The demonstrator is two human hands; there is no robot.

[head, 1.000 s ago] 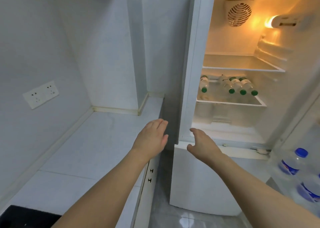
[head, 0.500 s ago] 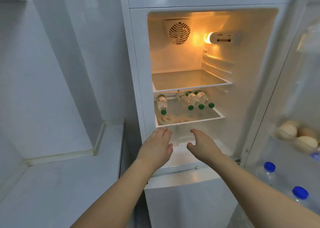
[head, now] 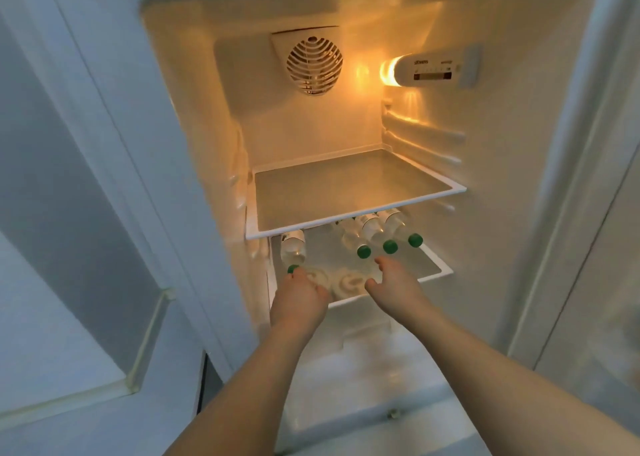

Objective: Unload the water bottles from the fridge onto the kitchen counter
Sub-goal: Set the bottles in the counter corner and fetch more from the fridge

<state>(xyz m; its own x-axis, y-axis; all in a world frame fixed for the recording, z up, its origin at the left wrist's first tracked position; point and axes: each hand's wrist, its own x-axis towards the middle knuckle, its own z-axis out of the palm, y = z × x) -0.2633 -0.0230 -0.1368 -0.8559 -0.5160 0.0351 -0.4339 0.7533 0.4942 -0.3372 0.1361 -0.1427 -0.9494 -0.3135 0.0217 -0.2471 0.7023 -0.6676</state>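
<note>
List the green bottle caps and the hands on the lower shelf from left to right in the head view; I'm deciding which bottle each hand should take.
Lone bottle's cap → left hand → first cap of the group of three → second cap → right hand → third cap.

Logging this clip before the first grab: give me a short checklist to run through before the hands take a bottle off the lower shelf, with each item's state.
1. Fridge open, lit, view inside unobstructed: ok.
2. Green-capped bottles lie on the lower shelf, caps toward the front: ok.
3. Left hand by the lone left bottle, fingertips at its cap: ok; contact: cannot tell.
4. Right hand open, just short of the three grouped caps: ok.
5. Either hand gripping a bottle yet: not ok.
6. Upper shelf leaves room to lift bottles out: cannot tell.
</note>
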